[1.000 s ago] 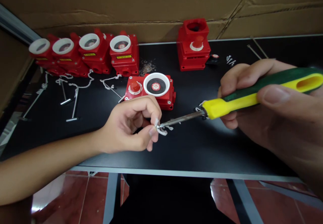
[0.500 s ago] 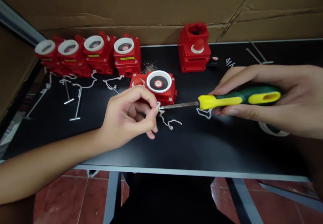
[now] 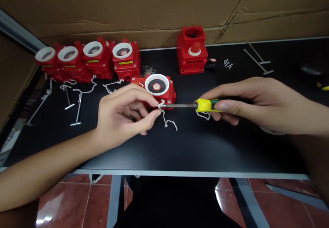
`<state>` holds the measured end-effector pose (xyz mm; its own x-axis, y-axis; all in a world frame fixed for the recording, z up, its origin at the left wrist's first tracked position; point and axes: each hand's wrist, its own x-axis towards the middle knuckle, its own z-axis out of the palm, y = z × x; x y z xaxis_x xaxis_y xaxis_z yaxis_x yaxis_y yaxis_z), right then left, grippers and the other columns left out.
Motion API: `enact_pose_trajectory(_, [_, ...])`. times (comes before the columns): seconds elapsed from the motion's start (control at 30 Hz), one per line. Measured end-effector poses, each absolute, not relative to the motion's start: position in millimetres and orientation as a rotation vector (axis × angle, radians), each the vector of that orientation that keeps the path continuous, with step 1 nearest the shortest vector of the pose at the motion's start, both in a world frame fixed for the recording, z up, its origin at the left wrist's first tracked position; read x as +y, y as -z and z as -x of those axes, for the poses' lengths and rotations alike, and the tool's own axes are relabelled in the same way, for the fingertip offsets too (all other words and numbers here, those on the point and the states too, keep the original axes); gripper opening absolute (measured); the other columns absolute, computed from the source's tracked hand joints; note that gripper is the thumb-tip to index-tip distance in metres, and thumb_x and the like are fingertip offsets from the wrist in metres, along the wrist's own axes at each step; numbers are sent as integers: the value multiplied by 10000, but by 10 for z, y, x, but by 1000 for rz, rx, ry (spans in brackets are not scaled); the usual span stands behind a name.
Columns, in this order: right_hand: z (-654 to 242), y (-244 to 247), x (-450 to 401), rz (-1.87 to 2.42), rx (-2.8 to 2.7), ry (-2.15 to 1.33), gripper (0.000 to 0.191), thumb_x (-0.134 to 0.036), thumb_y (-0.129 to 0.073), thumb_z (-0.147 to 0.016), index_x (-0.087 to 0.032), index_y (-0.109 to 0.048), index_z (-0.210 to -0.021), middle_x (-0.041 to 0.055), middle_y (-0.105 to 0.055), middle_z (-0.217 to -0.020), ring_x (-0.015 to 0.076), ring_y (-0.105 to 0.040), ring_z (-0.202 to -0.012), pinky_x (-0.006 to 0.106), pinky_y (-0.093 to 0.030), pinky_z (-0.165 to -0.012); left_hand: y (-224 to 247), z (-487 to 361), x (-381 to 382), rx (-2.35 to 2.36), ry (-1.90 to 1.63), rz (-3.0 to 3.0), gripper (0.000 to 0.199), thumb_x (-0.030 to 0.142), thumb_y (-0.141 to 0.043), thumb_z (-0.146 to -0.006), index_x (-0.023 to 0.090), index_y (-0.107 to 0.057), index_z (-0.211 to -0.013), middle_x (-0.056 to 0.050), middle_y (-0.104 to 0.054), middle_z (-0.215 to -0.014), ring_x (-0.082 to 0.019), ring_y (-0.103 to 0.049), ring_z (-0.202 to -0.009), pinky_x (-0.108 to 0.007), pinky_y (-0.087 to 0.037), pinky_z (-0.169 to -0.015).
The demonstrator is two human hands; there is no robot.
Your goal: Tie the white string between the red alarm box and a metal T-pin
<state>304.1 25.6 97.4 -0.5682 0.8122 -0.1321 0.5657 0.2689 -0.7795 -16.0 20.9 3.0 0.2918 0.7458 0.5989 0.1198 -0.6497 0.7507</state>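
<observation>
In my right hand (image 3: 239, 104) is a screwdriver with a yellow and green handle (image 3: 204, 105), its metal shaft (image 3: 180, 105) pointing left. The shaft's tip meets the thumb and index finger of my left hand (image 3: 125, 109), which close around a thin white string (image 3: 165, 116). The string's loose end dangles below the tip. A small screw may sit at the tip, but it is too small to be sure. Just behind the shaft lies a red alarm-like box (image 3: 171, 92) with a white ring (image 3: 157, 84) around a dark window. My left hand hides part of this box.
Several similar red boxes (image 3: 125, 65) stand at the back left, with strings and small metal hammers (image 3: 76, 113) before them. Farther right are a red box with an open round hole (image 3: 192, 55), loose screws (image 3: 227, 64) and metal T-shaped rods (image 3: 257, 61).
My right hand has slid forward along the screwdriver handle and now covers more of it. My left fingertips have loosened slightly around the tip. The whole view has shifted a little.
</observation>
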Motion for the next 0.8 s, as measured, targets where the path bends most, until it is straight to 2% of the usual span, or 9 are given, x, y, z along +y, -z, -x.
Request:
enact_pose_trajectory(0.07, [-3074,-1002,293,1291,-2240,-1158,398,-625,-754,-1064,-256,-880,-1143,27,-777,-774,139,-660,-564,268,-534,-501,-43,260,368,758,-1695,-2295,183,419,-754,-1029,273,-809,-1124,-23,-643,-891,-162,-597,-682,-323,-527,-522])
enact_pose_trajectory(0.13, [-3104,-1041,332,1327,-2245,-1100,455,-667,-759,-1047,-236,-881,-1134,31,-779,-765,129,-652,-563,260,-527,-505,-63,356,543,671,-1936,-2542,242,425,-796,-961,268,-790,-1145,-36,-627,-932,-187,-578,-731,-376,-550,-621])
enact_pose_trajectory(0.2, [-3135,-1082,371,1358,-2254,-1057,528,-724,-760,-1022,-218,-875,-1119,36,-776,-753,125,-643,-554,258,-515,-498,-61,416,676,732,-1582,-2800,532,484,-927,-873,264,-730,-1316,-100,-736,-1187,-339,-697,-1111,-553,-610,-978])
enact_pose_trajectory(0.23, [-3152,-1098,390,1362,-2263,-1038,560,-752,-753,-1014,-209,-869,-1086,38,-769,-744,123,-638,-550,258,-510,-497,-44,429,718,776,-1397,-2801,684,522,-945,-864,255,-668,-1430,-133,-730,-1372,-389,-683,-1267,-634,-562,-1124])
enact_pose_trajectory(0.3, [-3188,-1114,423,1351,-2270,-983,618,-801,-712,-1015,-198,-840,-977,38,-743,-725,115,-611,-540,261,-490,-496,16,429,758,861,-1141,-2724,908,616,-937,-863,229,-544,-1584,-180,-643,-1602,-450,-603,-1466,-720,-461,-1267])
enact_pose_trajectory(0.37, [-3220,-1112,452,1362,-2263,-892,670,-838,-673,-1016,-197,-803,-874,30,-707,-688,109,-581,-536,266,-460,-500,87,418,763,943,-975,-2662,894,604,-869,-933,210,-484,-1637,-191,-623,-1645,-437,-611,-1487,-690,-496,-1261])
enact_pose_trajectory(0.47, [-3262,-1101,488,1448,-2298,-744,729,-927,-681,-939,-218,-847,-907,26,-713,-649,139,-605,-556,298,-443,-535,147,415,757,1078,-855,-2576,844,660,-862,-925,205,-546,-1562,-172,-710,-1529,-404,-723,-1351,-584,-602,-1153])
enact_pose_trajectory(0.63, [-3316,-1124,496,1453,-2381,-470,738,-967,-672,-904,-266,-899,-935,54,-842,-794,218,-725,-643,376,-485,-650,143,415,767,1217,-1048,-2420,824,814,-842,-850,258,-580,-1400,-109,-785,-1349,-352,-798,-1157,-506,-664,-984])
enact_pose_trajectory(0.8, [-3371,-1165,467,1313,-2423,-291,637,-895,-678,-962,-298,-901,-933,32,-839,-761,221,-737,-624,387,-462,-619,126,399,734,1175,-1190,-2384,786,867,-798,-838,307,-529,-1319,-50,-788,-1288,-314,-792,-1112,-507,-669,-950])
